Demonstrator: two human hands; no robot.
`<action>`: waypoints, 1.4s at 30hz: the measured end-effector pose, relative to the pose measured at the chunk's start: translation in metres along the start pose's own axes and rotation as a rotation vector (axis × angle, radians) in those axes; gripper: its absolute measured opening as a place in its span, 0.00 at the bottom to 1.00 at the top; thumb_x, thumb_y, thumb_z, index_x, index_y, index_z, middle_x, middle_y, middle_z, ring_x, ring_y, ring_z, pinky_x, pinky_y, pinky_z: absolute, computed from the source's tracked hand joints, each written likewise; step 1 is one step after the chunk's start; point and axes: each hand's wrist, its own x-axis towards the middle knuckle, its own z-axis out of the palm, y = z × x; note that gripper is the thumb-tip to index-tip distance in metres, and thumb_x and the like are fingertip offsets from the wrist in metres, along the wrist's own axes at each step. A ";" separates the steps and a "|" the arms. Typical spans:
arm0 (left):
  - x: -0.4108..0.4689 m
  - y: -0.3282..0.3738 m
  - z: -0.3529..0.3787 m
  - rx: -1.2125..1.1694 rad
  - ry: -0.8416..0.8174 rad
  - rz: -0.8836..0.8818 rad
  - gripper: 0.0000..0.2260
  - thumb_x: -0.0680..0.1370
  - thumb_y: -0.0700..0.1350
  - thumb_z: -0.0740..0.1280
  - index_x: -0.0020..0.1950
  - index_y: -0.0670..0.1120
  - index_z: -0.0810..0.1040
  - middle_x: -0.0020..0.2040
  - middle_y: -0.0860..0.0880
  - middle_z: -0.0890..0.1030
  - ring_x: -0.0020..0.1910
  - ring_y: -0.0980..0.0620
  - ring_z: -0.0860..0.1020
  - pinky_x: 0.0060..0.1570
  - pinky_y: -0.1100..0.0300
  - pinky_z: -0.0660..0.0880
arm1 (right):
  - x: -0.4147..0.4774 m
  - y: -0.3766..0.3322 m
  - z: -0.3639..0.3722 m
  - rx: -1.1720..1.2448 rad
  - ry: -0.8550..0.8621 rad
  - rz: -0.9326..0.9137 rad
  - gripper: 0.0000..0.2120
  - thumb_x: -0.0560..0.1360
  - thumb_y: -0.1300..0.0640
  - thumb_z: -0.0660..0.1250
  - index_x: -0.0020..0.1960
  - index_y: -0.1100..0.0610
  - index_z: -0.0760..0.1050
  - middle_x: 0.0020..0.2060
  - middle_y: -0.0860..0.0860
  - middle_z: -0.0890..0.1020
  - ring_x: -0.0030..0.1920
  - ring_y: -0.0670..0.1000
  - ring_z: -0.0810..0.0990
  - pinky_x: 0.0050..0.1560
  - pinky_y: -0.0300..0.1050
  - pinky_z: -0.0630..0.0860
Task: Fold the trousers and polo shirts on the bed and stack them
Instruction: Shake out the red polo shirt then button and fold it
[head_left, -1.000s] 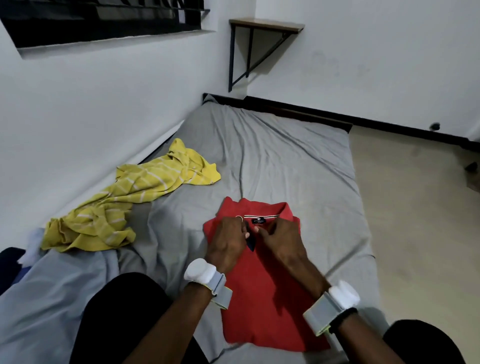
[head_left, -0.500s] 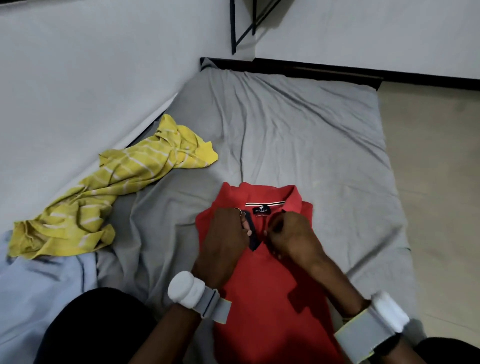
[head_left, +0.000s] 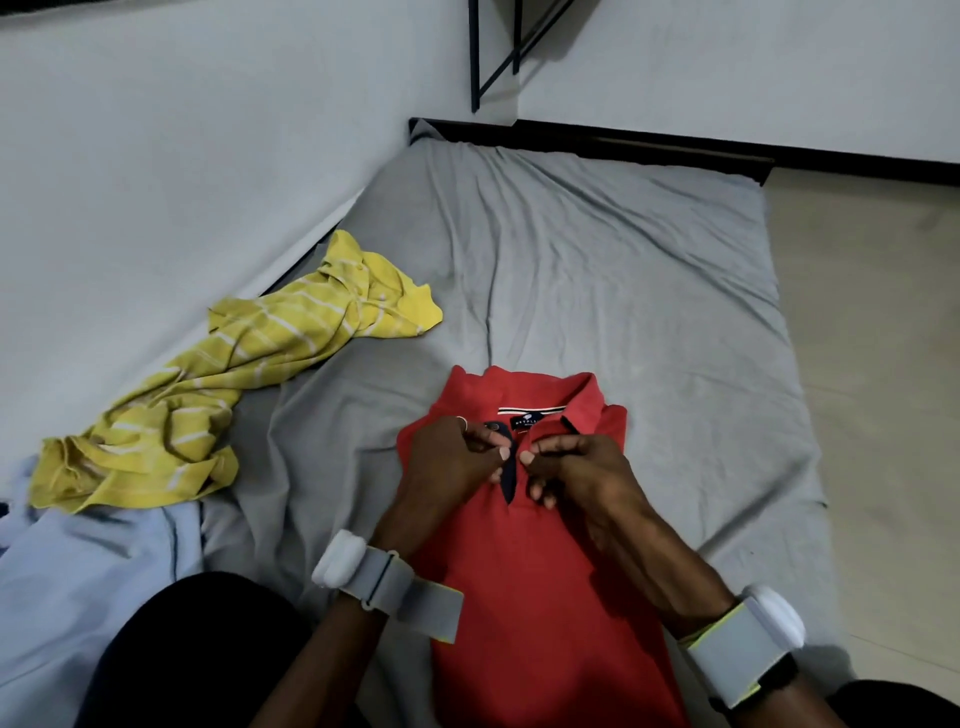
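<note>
At frame centre my left hand (head_left: 457, 462) and right hand (head_left: 571, 467) each pinch the red polo shirt (head_left: 550, 597) placket (head_left: 510, 480); uneven tugging could skew its folded sides.

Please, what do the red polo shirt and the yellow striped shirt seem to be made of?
Red polo shirt: probably a cotton knit, perhaps a blend; matte, with a fine grainy surface, and it lies fairly flat.
Yellow striped shirt: a thin, soft knit, likely cotton too; matte, crumpled into many small loose folds.
The exact fibre cannot be told.
</note>
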 end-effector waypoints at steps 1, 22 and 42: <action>0.000 -0.001 -0.001 -0.038 -0.009 -0.010 0.03 0.76 0.38 0.75 0.45 0.46 0.86 0.33 0.48 0.86 0.30 0.59 0.83 0.38 0.69 0.77 | 0.000 0.001 0.001 0.013 -0.001 -0.006 0.05 0.75 0.68 0.75 0.47 0.71 0.82 0.29 0.62 0.80 0.24 0.51 0.77 0.25 0.40 0.74; -0.007 0.004 0.019 0.257 0.049 0.113 0.09 0.72 0.31 0.70 0.48 0.42 0.82 0.38 0.51 0.82 0.36 0.55 0.78 0.37 0.73 0.69 | -0.004 0.002 0.015 -0.305 0.045 -0.154 0.11 0.79 0.58 0.74 0.43 0.65 0.81 0.25 0.60 0.82 0.19 0.49 0.77 0.22 0.38 0.73; -0.014 0.001 0.026 0.357 0.103 0.185 0.06 0.69 0.34 0.69 0.40 0.44 0.81 0.38 0.51 0.83 0.36 0.55 0.80 0.40 0.55 0.78 | 0.006 0.003 -0.004 -0.195 -0.019 -0.058 0.04 0.76 0.66 0.75 0.45 0.66 0.81 0.27 0.60 0.82 0.23 0.54 0.79 0.25 0.43 0.77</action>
